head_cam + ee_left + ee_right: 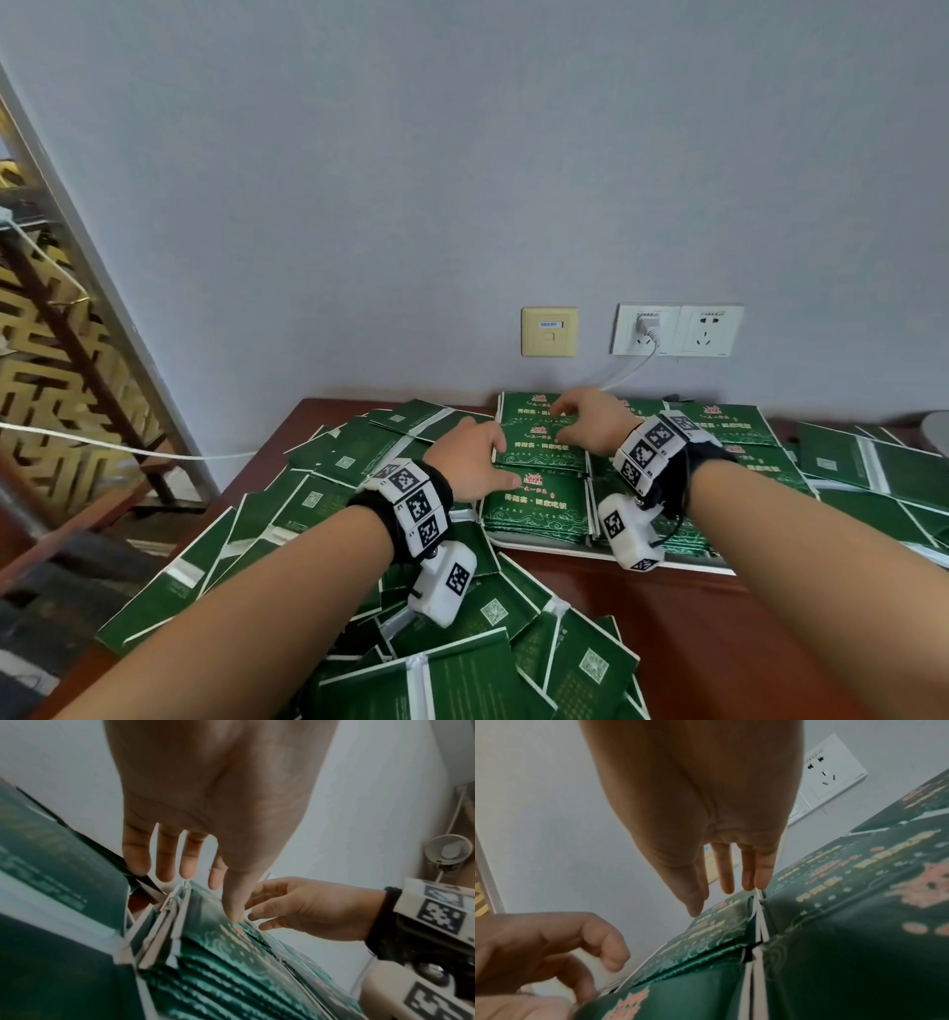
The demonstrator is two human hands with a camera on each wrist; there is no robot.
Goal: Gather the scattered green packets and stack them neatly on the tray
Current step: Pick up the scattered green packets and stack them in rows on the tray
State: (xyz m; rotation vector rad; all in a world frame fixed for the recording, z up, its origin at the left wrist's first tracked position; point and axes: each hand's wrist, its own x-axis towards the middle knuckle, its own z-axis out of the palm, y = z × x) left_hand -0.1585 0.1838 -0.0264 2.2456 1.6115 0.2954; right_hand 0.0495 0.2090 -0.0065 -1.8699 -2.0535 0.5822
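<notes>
Head view: both hands hover over the stacked packets (539,506) on the white tray (565,549) at the back of the desk (708,616). Loose green packets (308,493) lie scattered to the left, front and right. Left hand (475,462) is spread, holding nothing; right hand (590,419) loosely curled above the rear stack.

Left wrist view: left hand (218,805) is flat, its thumb on the top packet (231,939).

Right wrist view: right hand (706,805) has straight fingertips (762,882) at the stack's edge (759,914), gripping nothing.
</notes>
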